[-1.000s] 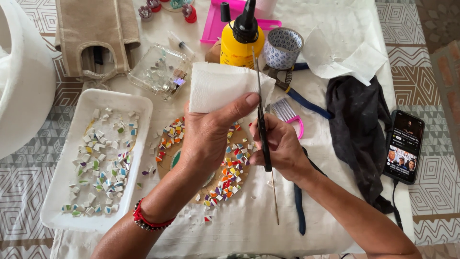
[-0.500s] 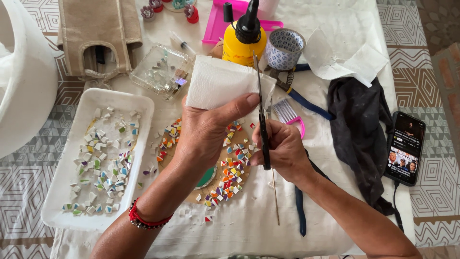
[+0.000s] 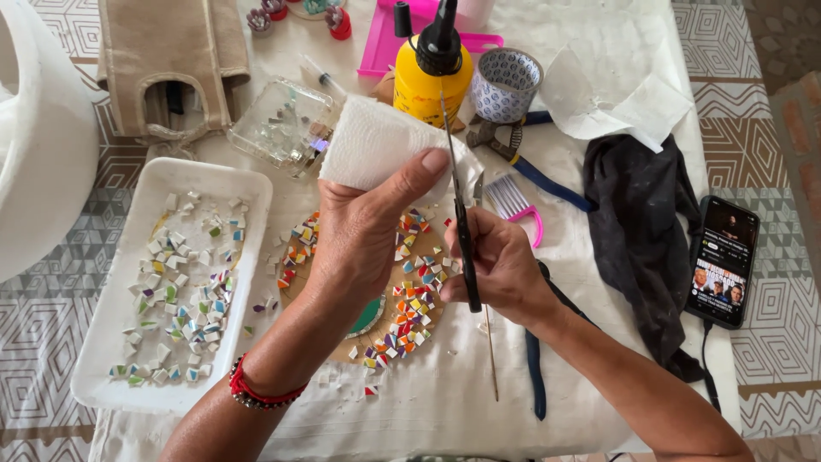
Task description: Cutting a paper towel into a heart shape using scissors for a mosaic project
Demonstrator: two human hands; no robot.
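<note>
While a folded white paper towel (image 3: 376, 141) is gripped by the left hand (image 3: 363, 235), a thin black-handled tool (image 3: 462, 231) is clasped in the right hand (image 3: 500, 265). The round mosaic board (image 3: 410, 299) beneath is partly hidden by both hands; a yellow glue bottle (image 3: 432, 81) and a white tray (image 3: 120, 376) of tile pieces are located nearby.

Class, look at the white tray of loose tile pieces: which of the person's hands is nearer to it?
Left. The left hand, holding a folded paper towel, is beside the white tray; the right hand, holding a thin tool, is farther off.

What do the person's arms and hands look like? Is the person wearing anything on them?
Both arms are bare, with no sleeves in view and no gloves. The left hand has a beaded bracelet of red and dark beads around the wrist. The right hand and its wrist wear nothing that I can see. No rings show.
</note>
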